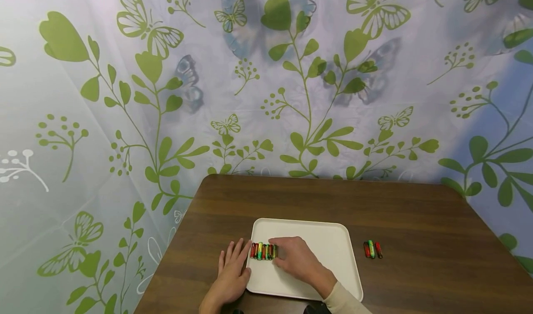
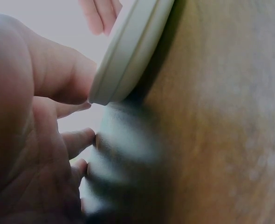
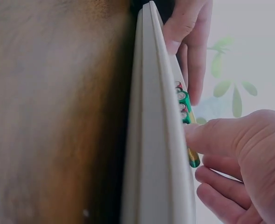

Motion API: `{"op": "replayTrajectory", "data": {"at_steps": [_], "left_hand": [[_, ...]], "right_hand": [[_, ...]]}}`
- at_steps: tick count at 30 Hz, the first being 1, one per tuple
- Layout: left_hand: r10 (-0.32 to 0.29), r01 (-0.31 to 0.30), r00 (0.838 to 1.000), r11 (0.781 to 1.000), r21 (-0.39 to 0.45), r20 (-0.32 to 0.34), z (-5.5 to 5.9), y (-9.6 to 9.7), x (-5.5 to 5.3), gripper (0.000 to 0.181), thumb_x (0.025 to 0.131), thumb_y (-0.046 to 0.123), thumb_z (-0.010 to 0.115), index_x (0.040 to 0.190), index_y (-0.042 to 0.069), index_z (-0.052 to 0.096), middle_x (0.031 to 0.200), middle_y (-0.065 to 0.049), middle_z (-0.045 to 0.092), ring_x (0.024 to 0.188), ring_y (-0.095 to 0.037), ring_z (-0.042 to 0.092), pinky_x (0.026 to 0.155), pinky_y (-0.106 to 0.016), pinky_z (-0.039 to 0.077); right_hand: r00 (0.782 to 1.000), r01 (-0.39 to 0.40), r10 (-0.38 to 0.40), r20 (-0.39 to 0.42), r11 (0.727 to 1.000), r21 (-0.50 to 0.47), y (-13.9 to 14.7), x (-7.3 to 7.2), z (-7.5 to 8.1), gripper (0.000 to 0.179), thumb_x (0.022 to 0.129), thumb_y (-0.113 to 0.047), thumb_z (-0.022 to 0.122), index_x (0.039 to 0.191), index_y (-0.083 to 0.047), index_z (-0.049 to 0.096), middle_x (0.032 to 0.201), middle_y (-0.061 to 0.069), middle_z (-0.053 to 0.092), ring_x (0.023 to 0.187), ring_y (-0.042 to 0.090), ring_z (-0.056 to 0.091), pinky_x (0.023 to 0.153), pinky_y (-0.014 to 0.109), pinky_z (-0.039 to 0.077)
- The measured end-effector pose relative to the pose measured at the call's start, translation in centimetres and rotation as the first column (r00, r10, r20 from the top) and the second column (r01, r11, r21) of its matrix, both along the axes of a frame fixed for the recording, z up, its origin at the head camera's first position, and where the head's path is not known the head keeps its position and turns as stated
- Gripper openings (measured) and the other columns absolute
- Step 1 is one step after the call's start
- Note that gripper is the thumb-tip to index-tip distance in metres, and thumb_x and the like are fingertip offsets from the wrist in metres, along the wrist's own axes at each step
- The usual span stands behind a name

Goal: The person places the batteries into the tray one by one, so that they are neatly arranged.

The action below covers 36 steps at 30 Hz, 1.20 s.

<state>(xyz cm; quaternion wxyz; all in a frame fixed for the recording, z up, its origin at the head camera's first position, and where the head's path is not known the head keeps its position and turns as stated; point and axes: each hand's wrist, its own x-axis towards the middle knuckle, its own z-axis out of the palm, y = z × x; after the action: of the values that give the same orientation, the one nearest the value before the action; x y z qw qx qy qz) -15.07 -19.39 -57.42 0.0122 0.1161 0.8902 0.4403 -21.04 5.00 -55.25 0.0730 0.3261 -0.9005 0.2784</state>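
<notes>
A row of several small red, green and gold batteries (image 1: 262, 251) lies side by side along the left part of a white tray (image 1: 312, 228). My right hand (image 1: 300, 260) is at the row's right end, pinching the last battery (image 3: 194, 158) between thumb and index finger; the index fingertip is partly hidden. Flat beside the tray's left edge rests my left hand (image 1: 231, 273), fingers spread and fairly straight. Its thumb (image 2: 65, 72) touches the tray's rim in the left wrist view.
To the right of the tray, a small group of red and green batteries (image 1: 372, 249) lies on the dark wooden table (image 1: 412, 221). Behind the table hangs a curtain (image 1: 258, 96) printed with leaves and butterflies.
</notes>
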Motion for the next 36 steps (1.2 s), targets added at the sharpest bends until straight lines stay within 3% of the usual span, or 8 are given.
{"op": "replayTrajectory", "data": {"at_steps": [12,22,36], "left_hand": [[0.001,0.004,0.997,0.998,-0.062,0.071,1.8,0.4,0.4,0.071,0.101,0.003,0.061,0.168,0.004,0.041,0.177,-0.032,0.025,0.165,-0.059,0.003,0.125,-0.078,-0.011],[0.002,0.006,0.995,0.997,-0.075,0.099,2.0,0.3,0.4,0.071,0.101,0.004,0.06,0.169,0.005,0.039,0.178,-0.03,0.023,0.166,-0.058,0.002,0.125,-0.078,-0.011],[-0.002,0.009,0.996,0.996,-0.086,0.09,1.7,0.3,0.4,0.071,0.101,0.004,0.06,0.169,0.005,0.04,0.178,-0.03,0.024,0.166,-0.058,0.003,0.125,-0.079,-0.01]], "right_hand": [[1.0,0.006,-0.007,-0.011,0.998,-0.057,2.5,0.1,0.2,0.044,0.081,-0.011,0.091,0.124,-0.007,0.082,0.121,0.003,0.084,0.114,0.019,0.08,0.097,0.041,0.065],[0.988,0.031,-0.02,0.153,0.997,-0.071,6.6,-0.4,1.3,0.047,0.087,-0.019,0.091,0.132,-0.009,0.08,0.13,0.003,0.081,0.111,0.03,0.081,0.095,0.045,0.065],[0.982,0.009,0.003,0.187,0.998,-0.063,13.4,-0.7,2.0,0.054,0.09,-0.03,0.091,0.137,-0.008,0.077,0.135,0.005,0.079,0.117,0.034,0.079,0.098,0.044,0.065]]}}
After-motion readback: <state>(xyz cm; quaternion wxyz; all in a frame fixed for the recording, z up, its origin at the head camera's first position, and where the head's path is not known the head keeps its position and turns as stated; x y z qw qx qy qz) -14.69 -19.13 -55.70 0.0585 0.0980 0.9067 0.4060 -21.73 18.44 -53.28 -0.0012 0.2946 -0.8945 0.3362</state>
